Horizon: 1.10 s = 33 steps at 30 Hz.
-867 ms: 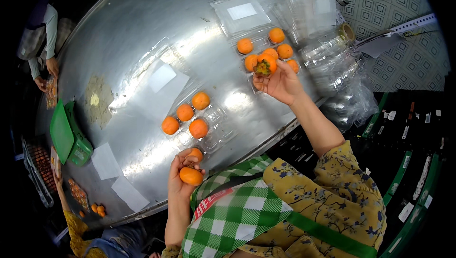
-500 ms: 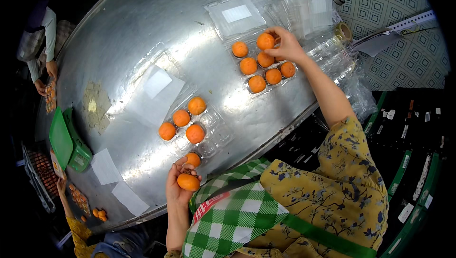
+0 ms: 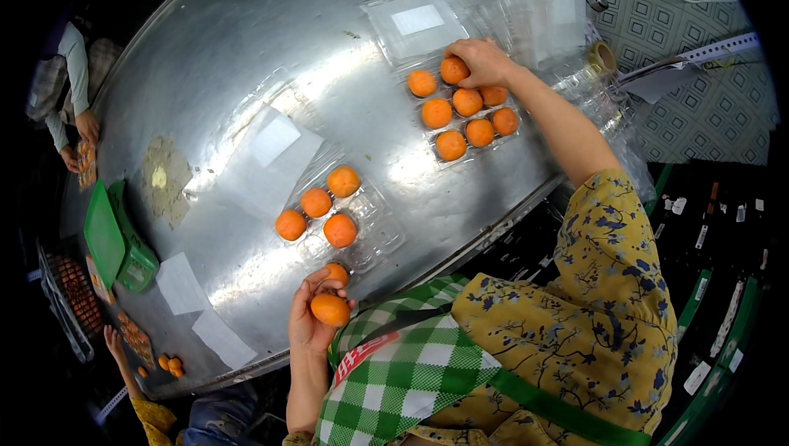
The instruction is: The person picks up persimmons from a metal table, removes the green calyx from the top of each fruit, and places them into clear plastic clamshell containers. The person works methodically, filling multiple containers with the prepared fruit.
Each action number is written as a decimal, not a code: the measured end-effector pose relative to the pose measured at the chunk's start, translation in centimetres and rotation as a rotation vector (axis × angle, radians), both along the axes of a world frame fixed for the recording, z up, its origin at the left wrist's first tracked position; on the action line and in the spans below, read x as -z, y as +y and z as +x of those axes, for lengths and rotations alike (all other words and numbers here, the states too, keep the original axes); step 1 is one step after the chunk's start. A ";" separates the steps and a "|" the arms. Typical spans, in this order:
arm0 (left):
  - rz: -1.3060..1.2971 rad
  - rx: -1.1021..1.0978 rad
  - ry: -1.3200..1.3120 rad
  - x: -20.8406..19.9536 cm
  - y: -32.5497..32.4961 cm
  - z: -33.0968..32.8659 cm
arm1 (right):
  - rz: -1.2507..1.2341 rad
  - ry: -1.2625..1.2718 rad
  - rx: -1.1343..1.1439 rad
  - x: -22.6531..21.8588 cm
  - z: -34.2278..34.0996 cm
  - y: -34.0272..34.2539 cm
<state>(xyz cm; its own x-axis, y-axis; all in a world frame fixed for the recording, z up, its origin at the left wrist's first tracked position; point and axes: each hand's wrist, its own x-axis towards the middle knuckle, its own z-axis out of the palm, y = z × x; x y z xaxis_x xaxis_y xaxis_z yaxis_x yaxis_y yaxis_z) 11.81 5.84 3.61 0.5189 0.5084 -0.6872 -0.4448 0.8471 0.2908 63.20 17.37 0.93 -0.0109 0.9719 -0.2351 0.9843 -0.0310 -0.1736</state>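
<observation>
My right hand (image 3: pixel 479 63) is closed around a round orange-coloured fruit (image 3: pixel 454 70) at the far edge of a clear compartment tray (image 3: pixel 444 158). Several similar fruits sit in that tray's cups beside and below my fingers. Close to my body, my left hand (image 3: pixel 306 314) holds a smooth, slightly flattened orange-coloured fruit (image 3: pixel 330 310). Just behind it, another fruit (image 3: pixel 335 272) shows partly covered by my fingers; whether it is held or rests in a cup I cannot tell. A second clear tray (image 3: pixel 380 228) has several fruits on its left side and bare cups on its right.
White sheets (image 3: pixel 271 150) lie on the metal table (image 3: pixel 246 27). Stacked clear trays (image 3: pixel 526 15) and a tape roll (image 3: pixel 602 57) are at the far right. A green basket (image 3: pixel 136 269) stands left, near two other people's hands. Black crates (image 3: pixel 715 224) are at right.
My right hand has shifted slightly left with its fruit, uncovering more of a fruit beside it. My left hand stays nearly in place. A co-worker's hand at lower left has moved down.
</observation>
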 end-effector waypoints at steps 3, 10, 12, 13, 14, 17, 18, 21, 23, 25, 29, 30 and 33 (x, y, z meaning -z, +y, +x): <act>0.024 0.033 -0.039 -1.1 0.3 0.9 | -0.018 0.022 -0.036 0.9 0.8 0.3; 0.117 0.082 -0.115 -1.7 0.8 1.0 | 0.026 0.044 -0.179 1.6 0.2 1.4; 0.077 0.034 -0.159 -1.9 1.1 1.7 | 0.057 0.041 -0.202 2.0 0.7 1.5; 0.056 0.007 -0.159 -2.2 1.5 2.0 | 0.055 0.043 -0.206 2.1 1.2 0.9; 0.079 0.021 -0.156 -2.6 1.7 2.2 | 0.059 0.056 -0.227 2.2 1.5 0.8; 0.140 -0.010 -0.257 -3.1 2.3 2.7 | 0.045 0.115 -0.201 1.4 1.8 0.3; 0.158 -0.031 -0.250 -3.2 2.3 2.7 | 0.039 0.125 -0.159 0.9 1.4 0.0; 0.156 -0.098 -0.288 -3.9 2.7 3.1 | 0.150 0.059 -0.144 -1.6 -0.7 -0.5; 0.228 -0.111 -0.207 -3.9 2.8 3.3 | 0.306 0.092 -0.149 -2.5 -3.7 -0.4; 0.241 -0.122 -0.189 -4.2 2.8 3.5 | 0.332 0.329 -0.071 -3.8 -8.2 -1.5; 0.174 -0.141 -0.277 -3.8 2.8 3.5 | 0.023 0.947 -0.168 -6.0 -18.7 -5.4; 0.160 -0.139 -0.304 -3.6 2.8 3.5 | -0.004 1.068 -0.213 -6.0 -21.0 -6.3; 0.190 -0.094 -0.275 -3.8 2.8 3.5 | -0.039 1.187 -0.320 -6.4 -25.4 -7.1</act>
<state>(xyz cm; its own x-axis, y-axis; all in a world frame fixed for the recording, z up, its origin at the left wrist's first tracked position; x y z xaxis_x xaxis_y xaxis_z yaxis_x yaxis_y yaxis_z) 15.32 8.66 7.40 0.6165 0.6680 -0.4169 -0.6016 0.7412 0.2980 37.79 10.28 7.38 -0.4744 0.8786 0.0541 0.1809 0.1574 -0.9708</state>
